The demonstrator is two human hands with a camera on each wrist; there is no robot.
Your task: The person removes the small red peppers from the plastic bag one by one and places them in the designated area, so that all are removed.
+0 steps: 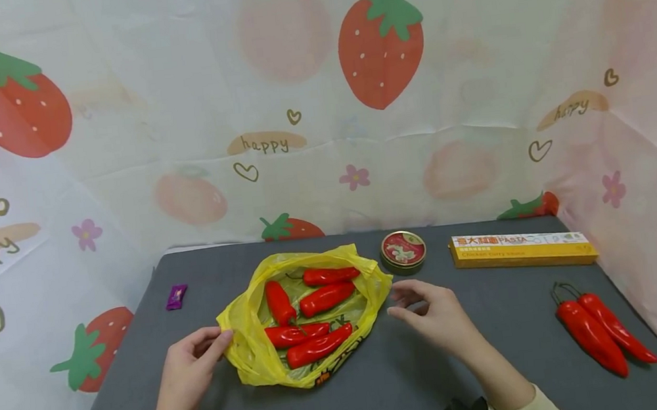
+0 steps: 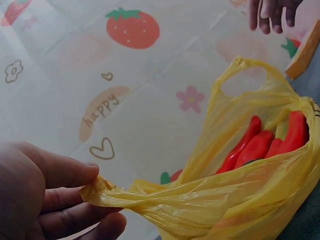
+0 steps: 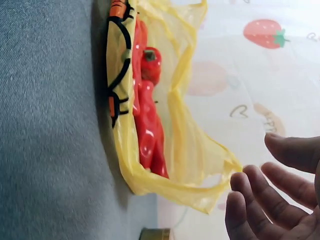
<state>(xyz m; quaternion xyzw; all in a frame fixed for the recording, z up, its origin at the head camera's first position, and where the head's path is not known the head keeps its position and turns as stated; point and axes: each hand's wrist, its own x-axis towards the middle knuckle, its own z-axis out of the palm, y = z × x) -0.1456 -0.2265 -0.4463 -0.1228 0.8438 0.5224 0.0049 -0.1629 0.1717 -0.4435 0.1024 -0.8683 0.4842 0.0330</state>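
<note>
A yellow plastic bag (image 1: pixel 247 364) lies with its mouth spread, and several red chili peppers (image 1: pixel 327 299) are inside it. Between thumb and fingers, my left hand (image 1: pixel 192 366) pinches the bag's left edge; the left wrist view shows the gathered plastic (image 2: pixel 107 192) in that grip. At the opposite side is my right hand (image 1: pixel 428 314), its thumb apart from the other fingers. In the right wrist view its fingertips (image 3: pixel 239 181) are right at the bag's right handle (image 3: pixel 227 162), and nothing is gripped.
Behind the bag stands a round tin (image 1: pixel 403 252), with a yellow pasta box (image 1: pixel 523 251) to its right. Two more red chili peppers (image 1: pixel 599 331) lie at the table's right side. A small purple packet (image 1: pixel 176 297) is at the left. A strawberry-print cloth (image 1: pixel 307 101) surrounds the grey table (image 1: pixel 205 276).
</note>
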